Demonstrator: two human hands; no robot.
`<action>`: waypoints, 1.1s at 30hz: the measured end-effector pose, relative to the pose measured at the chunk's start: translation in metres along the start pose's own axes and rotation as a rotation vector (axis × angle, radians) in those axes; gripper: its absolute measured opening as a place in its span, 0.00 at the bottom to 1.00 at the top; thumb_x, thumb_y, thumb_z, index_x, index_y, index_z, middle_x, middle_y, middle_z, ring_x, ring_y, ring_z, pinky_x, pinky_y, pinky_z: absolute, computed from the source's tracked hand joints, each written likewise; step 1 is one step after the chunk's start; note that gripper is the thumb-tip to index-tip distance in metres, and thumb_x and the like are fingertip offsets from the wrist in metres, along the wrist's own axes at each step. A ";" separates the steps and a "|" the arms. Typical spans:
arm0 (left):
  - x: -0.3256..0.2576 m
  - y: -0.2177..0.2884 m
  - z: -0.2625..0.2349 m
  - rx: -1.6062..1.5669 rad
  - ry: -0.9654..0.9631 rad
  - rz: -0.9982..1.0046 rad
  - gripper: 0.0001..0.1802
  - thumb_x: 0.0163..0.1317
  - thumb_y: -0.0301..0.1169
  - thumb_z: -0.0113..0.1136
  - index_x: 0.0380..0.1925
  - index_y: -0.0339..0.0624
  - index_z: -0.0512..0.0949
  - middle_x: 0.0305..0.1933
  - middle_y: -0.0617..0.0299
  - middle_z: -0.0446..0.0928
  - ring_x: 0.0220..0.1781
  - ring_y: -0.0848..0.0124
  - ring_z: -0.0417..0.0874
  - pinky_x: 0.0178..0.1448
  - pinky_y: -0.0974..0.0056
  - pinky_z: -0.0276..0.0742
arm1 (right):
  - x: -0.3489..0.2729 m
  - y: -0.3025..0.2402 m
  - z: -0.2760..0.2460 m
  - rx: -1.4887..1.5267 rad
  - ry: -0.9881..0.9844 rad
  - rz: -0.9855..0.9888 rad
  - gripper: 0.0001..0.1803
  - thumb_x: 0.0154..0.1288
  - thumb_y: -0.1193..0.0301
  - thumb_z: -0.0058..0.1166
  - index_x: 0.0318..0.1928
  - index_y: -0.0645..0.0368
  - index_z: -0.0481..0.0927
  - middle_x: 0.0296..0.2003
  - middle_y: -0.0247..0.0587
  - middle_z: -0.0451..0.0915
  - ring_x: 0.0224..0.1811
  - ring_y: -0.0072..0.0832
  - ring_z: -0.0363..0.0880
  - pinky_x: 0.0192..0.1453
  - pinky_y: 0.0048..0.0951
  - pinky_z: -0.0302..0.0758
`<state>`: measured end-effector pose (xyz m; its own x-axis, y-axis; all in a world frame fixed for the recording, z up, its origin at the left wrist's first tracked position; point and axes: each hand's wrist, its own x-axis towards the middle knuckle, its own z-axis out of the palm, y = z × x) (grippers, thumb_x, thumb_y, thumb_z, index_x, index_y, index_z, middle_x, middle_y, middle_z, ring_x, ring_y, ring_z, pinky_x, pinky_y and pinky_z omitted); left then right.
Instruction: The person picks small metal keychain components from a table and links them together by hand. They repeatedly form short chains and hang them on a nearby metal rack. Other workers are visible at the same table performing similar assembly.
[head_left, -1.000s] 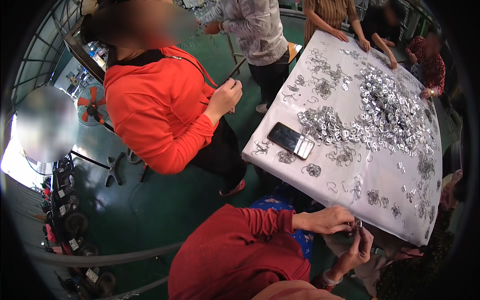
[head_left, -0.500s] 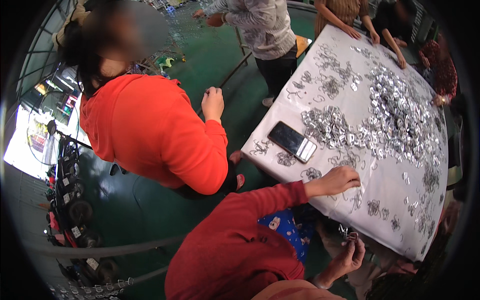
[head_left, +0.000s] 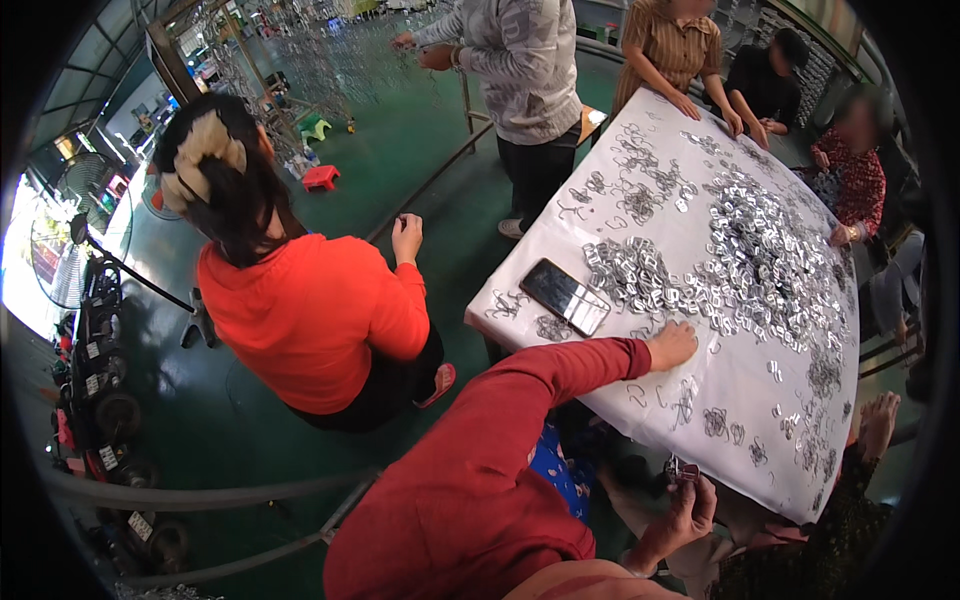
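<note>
Shiny metal pieces [head_left: 755,250], glossy phone screen [head_left: 565,297], smooth tabletop [head_left: 745,385], matt cloth sleeve [head_left: 560,372]

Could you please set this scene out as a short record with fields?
Left hand: on or just above the white table, near curved wire pieces; grip unclear
Right hand: pinching small metal pieces, just off the table's near edge
Also on table: silvery heap, dark phone
Nearby: person in orange-red top, left of the table; person in brown, far edge

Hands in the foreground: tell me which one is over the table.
The left hand, extended over the white table, is the one; the right hand is off the table, short of its near edge, holding metal pieces.
</note>
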<state>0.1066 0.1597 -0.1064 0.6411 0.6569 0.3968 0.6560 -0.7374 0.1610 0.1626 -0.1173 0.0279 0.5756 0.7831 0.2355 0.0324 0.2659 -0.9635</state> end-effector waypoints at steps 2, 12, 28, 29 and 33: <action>-0.004 -0.004 -0.001 -0.001 -0.013 -0.025 0.07 0.45 0.25 0.59 0.27 0.36 0.80 0.38 0.51 0.75 0.43 0.58 0.74 0.40 0.57 0.72 | -0.004 -0.005 -0.002 0.010 -0.013 -0.035 0.04 0.60 0.83 0.49 0.35 0.69 0.77 0.32 0.39 0.76 0.28 0.21 0.72 0.34 0.19 0.69; -0.003 -0.012 -0.004 -0.096 -0.058 -0.052 0.05 0.42 0.26 0.58 0.20 0.35 0.80 0.28 0.45 0.79 0.36 0.53 0.81 0.39 0.53 0.78 | -0.026 -0.027 -0.002 -0.096 0.083 -0.093 0.03 0.57 0.83 0.52 0.33 0.70 0.77 0.30 0.38 0.76 0.28 0.21 0.72 0.32 0.21 0.70; -0.026 -0.049 -0.080 -0.246 -0.209 0.148 0.08 0.52 0.32 0.62 0.34 0.50 0.83 0.37 0.58 0.78 0.42 0.60 0.79 0.45 0.58 0.75 | -0.028 -0.012 -0.016 0.134 0.057 -0.086 0.10 0.56 0.89 0.53 0.38 0.68 0.78 0.35 0.44 0.76 0.29 0.26 0.77 0.34 0.24 0.77; -0.027 -0.048 -0.072 -0.255 -0.220 0.224 0.08 0.52 0.32 0.61 0.34 0.50 0.83 0.37 0.59 0.78 0.42 0.61 0.79 0.46 0.58 0.75 | -0.027 -0.011 -0.016 0.126 0.063 -0.077 0.09 0.56 0.89 0.52 0.38 0.69 0.78 0.35 0.44 0.76 0.29 0.26 0.77 0.34 0.23 0.76; -0.038 -0.040 -0.035 -0.270 -0.146 0.319 0.04 0.42 0.30 0.61 0.20 0.43 0.79 0.31 0.55 0.76 0.39 0.58 0.79 0.41 0.59 0.78 | -0.023 -0.004 -0.016 -0.016 0.118 -0.023 0.07 0.56 0.89 0.50 0.34 0.70 0.77 0.33 0.43 0.77 0.30 0.25 0.75 0.35 0.22 0.72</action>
<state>0.0420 0.1589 -0.0962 0.8569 0.3904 0.3365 0.3005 -0.9089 0.2892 0.1621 -0.1458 0.0244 0.6665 0.7053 0.2417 0.0587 0.2735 -0.9601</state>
